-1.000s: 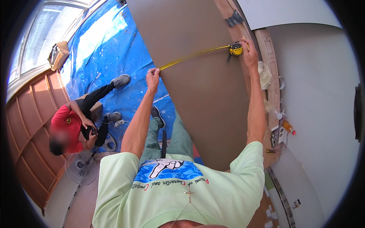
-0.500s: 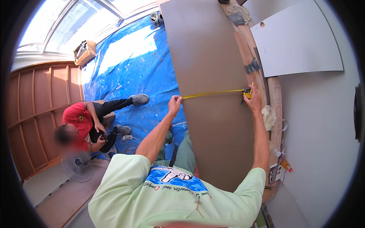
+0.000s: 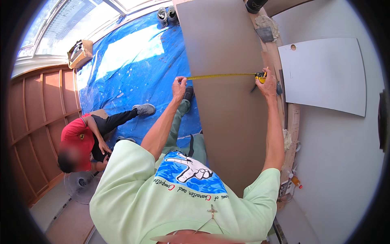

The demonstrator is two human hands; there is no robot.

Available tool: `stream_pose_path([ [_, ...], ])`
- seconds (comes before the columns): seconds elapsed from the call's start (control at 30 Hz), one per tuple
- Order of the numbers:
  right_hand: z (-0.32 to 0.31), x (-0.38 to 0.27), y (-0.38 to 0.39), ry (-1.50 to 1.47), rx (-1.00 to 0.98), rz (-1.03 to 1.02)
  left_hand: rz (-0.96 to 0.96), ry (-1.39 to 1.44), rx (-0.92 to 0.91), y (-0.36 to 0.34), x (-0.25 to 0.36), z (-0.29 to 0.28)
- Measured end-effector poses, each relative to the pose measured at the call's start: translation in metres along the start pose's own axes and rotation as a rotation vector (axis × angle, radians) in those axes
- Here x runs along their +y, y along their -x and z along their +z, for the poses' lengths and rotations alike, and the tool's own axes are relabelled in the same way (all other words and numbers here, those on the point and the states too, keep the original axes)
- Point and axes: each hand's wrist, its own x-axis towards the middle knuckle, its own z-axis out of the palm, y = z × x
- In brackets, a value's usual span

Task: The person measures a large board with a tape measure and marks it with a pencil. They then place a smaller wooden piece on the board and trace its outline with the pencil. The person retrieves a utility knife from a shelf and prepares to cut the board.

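Observation:
A long grey-brown board [image 3: 231,118] runs away from me on a wooden bench. Stretched across its width is a yellow tape measure [image 3: 221,76]. My left hand [image 3: 179,87] pinches the blade's end at the board's left edge. Over the right edge, my right hand [image 3: 268,84] grips the black and yellow case. A thin yellowish stick, perhaps a pencil, pokes up from between the right fingers. By that hand, near the board's edge, lies a dark grey patch of tape or cloth [image 3: 279,88], partly hidden.
A blue tarp [image 3: 134,69] covers the floor on the left. There a person in a red shirt [image 3: 77,136] sits beside a fan [image 3: 81,183]. Shoes [image 3: 167,16] and a cardboard box [image 3: 80,54] stand toward the window. A white panel [image 3: 325,75] leans against the right wall.
Both hands have moved farther along the board, away from me, with the tape still stretched between them. My view has shifted, and one leg now reaches farther forward.

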Motion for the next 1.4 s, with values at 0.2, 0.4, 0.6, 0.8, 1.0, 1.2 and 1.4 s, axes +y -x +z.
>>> stream_pose_path([
  [0.2, 0.048, -0.024, -0.080, 0.002, -0.041, 0.069, -0.109, -0.153, -0.027, -0.076, 0.021, 0.007],
  [0.4, 0.051, -0.030, -0.106, 0.050, -0.134, 0.070, -0.142, -0.162, 0.067, -0.083, 0.033, 0.036],
  [0.6, 0.044, -0.028, -0.112, 0.044, -0.130, 0.069, -0.151, -0.177, 0.063, -0.083, 0.034, 0.039],
  [0.8, 0.033, 0.007, -0.121, 0.060, -0.045, 0.061, -0.152, -0.137, 0.041, -0.083, 0.038, 0.037],
  [1.0, 0.033, 0.026, -0.121, 0.053, -0.047, 0.053, -0.100, -0.176, 0.092, -0.082, 0.035, 0.044],
  [1.2, 0.042, 0.034, -0.126, 0.040, 0.017, -0.004, -0.058, -0.163, 0.086, -0.081, 0.027, 0.044],
  [1.4, 0.020, 0.038, -0.130, 0.037, 0.107, -0.035, -0.056, -0.191, 0.089, -0.083, 0.028, 0.043],
])
